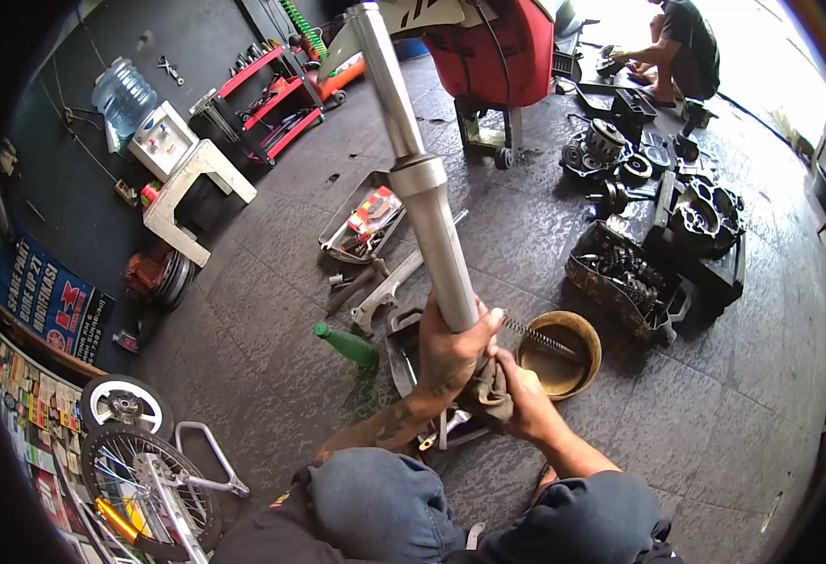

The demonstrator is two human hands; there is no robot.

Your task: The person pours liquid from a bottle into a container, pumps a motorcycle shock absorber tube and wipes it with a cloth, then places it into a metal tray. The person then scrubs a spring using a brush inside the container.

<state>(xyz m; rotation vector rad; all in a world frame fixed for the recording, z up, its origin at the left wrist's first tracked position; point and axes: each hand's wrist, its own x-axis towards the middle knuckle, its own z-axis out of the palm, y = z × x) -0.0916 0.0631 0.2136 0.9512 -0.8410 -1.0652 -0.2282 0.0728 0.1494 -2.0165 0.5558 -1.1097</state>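
A long metal fork tube [443,240] stands tilted in front of me, its thinner shiny upper part leaning up and left. My left hand [452,346] is wrapped round its lower end. Just right of it, my right hand [528,395] grips a brown-grey rag [490,393] against the bottom of the tube. A coil spring [535,335] slants down into a round yellowish basin [590,340] beside my hands. Behind my wrists a tray [400,365] with tools is partly hidden. To the left stands a green bottle [349,346].
Engine parts [620,268] lie in trays at the right. Another person [684,47] crouches at the back right. A toolbox tray [364,221], a red tool cart [272,103], a white stool [182,202] and a spoked wheel [145,484] stand around the left side.
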